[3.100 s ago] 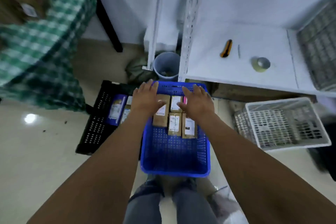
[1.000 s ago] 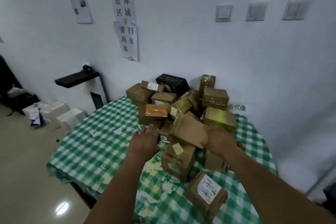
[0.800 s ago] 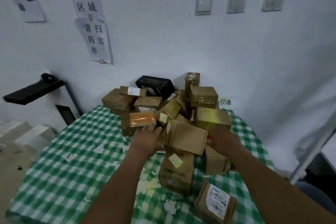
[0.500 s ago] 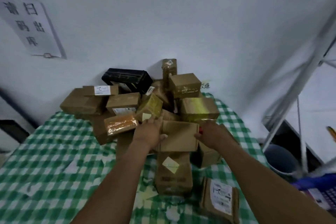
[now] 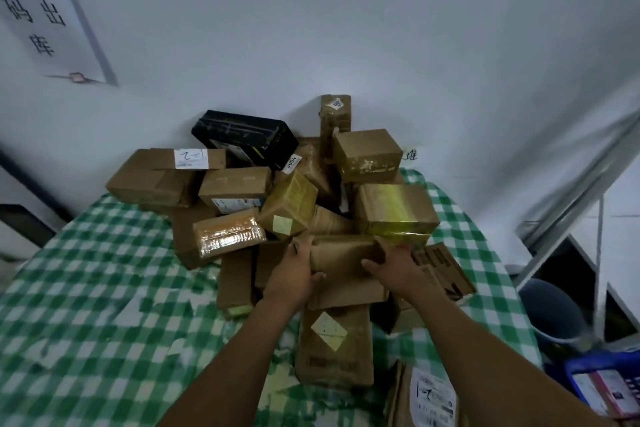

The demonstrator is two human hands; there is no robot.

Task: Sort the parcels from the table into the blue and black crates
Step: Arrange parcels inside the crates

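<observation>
Two grips work on one parcel. The left grip (image 5: 294,270) is curled round the left end of the held parcel (image 5: 343,253), thumb on the near face. The right grip (image 5: 398,270) is curled round its right end in the same way. The held parcel is brown, lies lengthwise between them and sits at the front of the pile (image 5: 311,204), resting on another brown box (image 5: 346,293).

The pile stands on the counter (image 5: 86,305), which wears a green-checked cloth, and it leans against the white wall. About seventeen parcels can be told apart; those in the middle overlap too much for a sure count. One is black (image 5: 242,139), at the back; the rest are brown. One tall box (image 5: 335,118) stands upright at the rear. Three show shiny yellow or orange tape. Two carry white labels: a flat box (image 5: 162,173) on the left and a parcel (image 5: 426,395) at the front right edge. Two carry yellow stickers.

One blue crate (image 5: 568,371) shows at the lower right corner, beside the counter, with one parcel in view in it. One grey bucket (image 5: 550,312) stands just behind the crate. One paper sign (image 5: 45,10) hangs on the wall at upper left.
</observation>
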